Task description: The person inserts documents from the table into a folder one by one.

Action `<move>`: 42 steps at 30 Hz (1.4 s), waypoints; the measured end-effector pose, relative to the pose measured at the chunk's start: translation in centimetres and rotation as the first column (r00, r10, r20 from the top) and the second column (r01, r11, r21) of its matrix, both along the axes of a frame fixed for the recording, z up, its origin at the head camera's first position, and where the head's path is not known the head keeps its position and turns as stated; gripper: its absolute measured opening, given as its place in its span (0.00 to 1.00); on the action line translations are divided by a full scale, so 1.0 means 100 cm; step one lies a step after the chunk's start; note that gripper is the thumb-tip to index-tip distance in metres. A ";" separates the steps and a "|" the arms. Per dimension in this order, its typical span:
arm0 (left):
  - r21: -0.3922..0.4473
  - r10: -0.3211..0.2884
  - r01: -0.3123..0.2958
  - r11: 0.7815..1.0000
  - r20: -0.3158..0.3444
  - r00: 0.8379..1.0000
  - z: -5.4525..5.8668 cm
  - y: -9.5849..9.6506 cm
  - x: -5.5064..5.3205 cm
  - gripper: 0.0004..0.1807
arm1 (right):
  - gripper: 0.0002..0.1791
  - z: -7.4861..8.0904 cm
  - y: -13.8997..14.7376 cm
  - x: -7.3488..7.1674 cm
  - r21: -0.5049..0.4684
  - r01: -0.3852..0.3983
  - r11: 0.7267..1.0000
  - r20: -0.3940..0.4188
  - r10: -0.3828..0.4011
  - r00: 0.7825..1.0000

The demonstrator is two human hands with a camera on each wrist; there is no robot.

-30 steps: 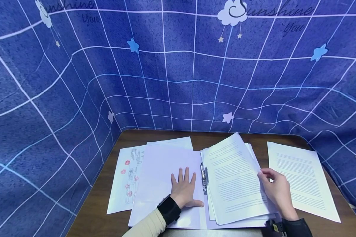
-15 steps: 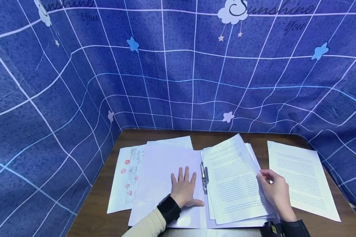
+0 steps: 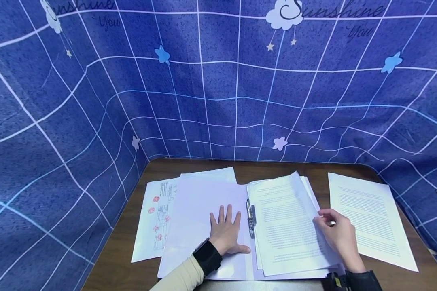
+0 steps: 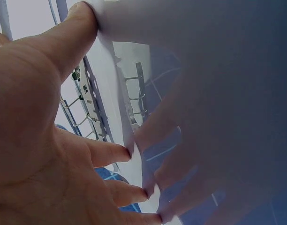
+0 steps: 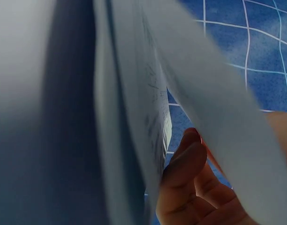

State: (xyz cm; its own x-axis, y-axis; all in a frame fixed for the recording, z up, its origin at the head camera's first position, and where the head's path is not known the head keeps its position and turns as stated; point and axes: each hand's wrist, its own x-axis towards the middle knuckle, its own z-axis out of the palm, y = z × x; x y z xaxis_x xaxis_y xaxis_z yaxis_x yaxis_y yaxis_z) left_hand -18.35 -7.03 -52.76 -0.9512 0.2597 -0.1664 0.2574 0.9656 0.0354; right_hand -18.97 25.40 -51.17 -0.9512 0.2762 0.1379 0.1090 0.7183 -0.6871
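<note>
Clearly, a lilac folder (image 3: 198,210) is laid out flat on a brown worktop (image 3: 109,262). A printed top sheet (image 3: 287,226) lies just left of the right grip (image 3: 338,231), where its right edge appears pinched between nearly closed thumb and forefinger. Under that sheet, beside the same grip, a stack of pages (image 3: 309,190) is partly covered. The left grip (image 3: 225,230) is spread wide on the folder, with nothing held; a metal clip (image 3: 250,220) sits to its right. Whether the sheet is threaded on the clip cannot be told. For good results, the edge is best held lightly so that one page alone is moved uncreased, while the folder is steadied by the left grip.
</note>
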 end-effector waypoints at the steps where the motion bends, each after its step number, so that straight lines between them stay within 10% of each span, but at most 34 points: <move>1: -0.002 0.000 0.000 1.000 0.000 1.000 0.000 0.000 0.000 0.67 | 0.14 -0.001 0.000 0.000 0.008 -0.004 1.000 0.003 0.004 1.000; 42: -0.008 -0.001 0.001 1.000 -0.009 1.000 -0.003 0.001 -0.002 0.67 | 0.30 -0.018 0.005 -0.003 0.144 -0.150 0.978 0.248 0.111 0.962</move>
State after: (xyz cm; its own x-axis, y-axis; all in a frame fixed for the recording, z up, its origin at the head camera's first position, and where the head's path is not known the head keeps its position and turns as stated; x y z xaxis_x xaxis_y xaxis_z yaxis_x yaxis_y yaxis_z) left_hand -18.55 -6.95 -53.09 -0.9524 0.2594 -0.1601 0.2587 0.9656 0.0252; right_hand -19.24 25.86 -53.00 -0.9881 0.1401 -0.0638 0.1525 0.8354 -0.5280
